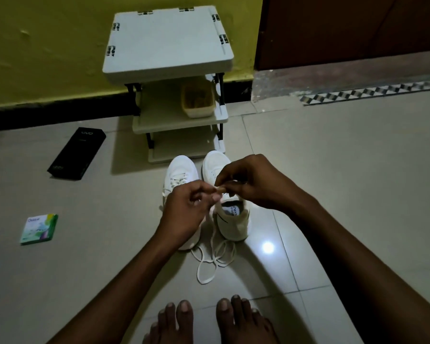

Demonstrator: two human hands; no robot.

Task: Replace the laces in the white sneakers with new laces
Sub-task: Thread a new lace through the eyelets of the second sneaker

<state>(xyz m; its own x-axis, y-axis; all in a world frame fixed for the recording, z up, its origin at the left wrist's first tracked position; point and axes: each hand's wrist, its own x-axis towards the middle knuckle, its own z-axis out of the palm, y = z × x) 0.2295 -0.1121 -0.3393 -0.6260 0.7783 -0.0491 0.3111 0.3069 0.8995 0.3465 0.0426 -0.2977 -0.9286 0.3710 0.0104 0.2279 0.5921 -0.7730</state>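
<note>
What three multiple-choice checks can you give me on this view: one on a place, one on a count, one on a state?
1. Where is the black box?
A. inside a yellow basket
B. on the floor, left of the sneakers
C. inside a shoe

2. How many white sneakers stand in front of the rack?
A. one
B. three
C. two

3. What are the left hand and right hand doing?
A. pinching a lace between them above the sneakers
B. resting flat on the floor
C. lifting a shoe off the floor

Answers:
1 B: the box lies on the tiles, well left of the pair.
2 C: two shoes sit side by side, toes toward the rack.
3 A: the fingertips of both hands meet on the lace, whose slack trails to the floor.
</note>
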